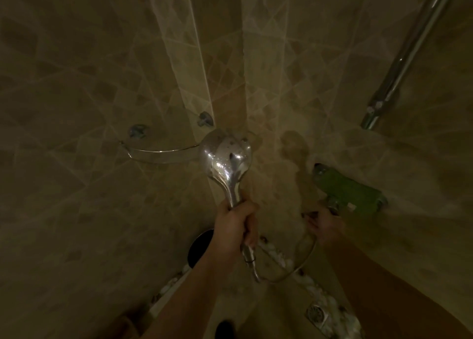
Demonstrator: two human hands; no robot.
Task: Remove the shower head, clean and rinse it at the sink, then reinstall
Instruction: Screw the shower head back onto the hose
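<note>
Seemingly mid-removal, the left hand (234, 226) grips the shiny chrome shower head (225, 156) while the right hand (323, 223), at three o'clock, pinches the hose nut under the green mixer valve (350, 192), likely unscrewing next.

floor (276, 310): pebble strip (317, 287) | square drain (316, 313) set in

Bare forearms (194, 287), no sleeves

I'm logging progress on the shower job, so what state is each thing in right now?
shower head: off its holder, held upright, wet.
hose: attached to the handle, looping down.
left hand: grips the handle.
right hand: at the hose end under the green mixer valve; grip blurred.
glass shelf: mounted on the wall.
</note>
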